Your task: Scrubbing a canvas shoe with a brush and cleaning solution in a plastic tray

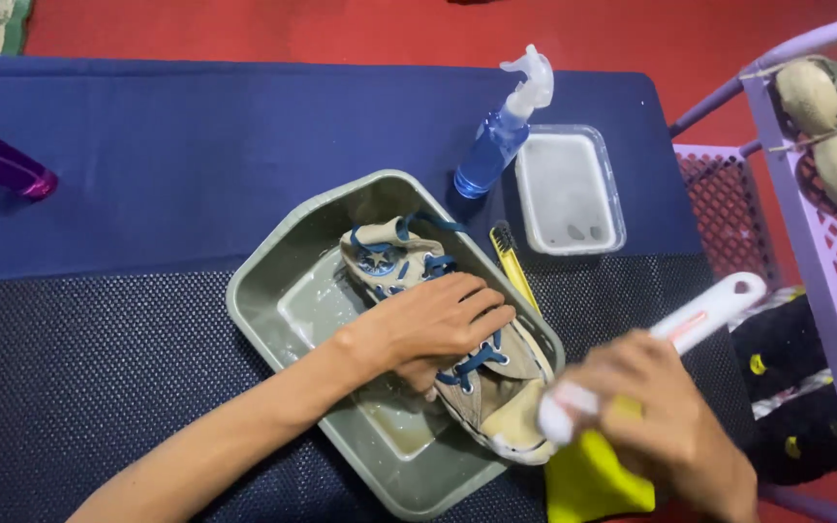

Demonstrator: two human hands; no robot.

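Observation:
A dirty beige high-top sneaker [394,254] with blue laces lies in a grey-green plastic tub [273,291] holding a little murky water. My left hand [433,324] presses flat on the middle of the shoe, over the laces. My right hand [656,421] grips a white scrub brush [719,300] with a long handle; its head sits at the sneaker's rubber toe cap [515,441], blurred by motion. A yellow cloth [588,484] lies under my right hand.
A yellow toothbrush [512,263] rests on the tub's far rim. Behind stand a blue spray bottle [496,145], a clear container [569,189] of cloudy liquid and, far left, a purple bottle [7,165]. A lilac rack [825,261] with other shoes stands at right.

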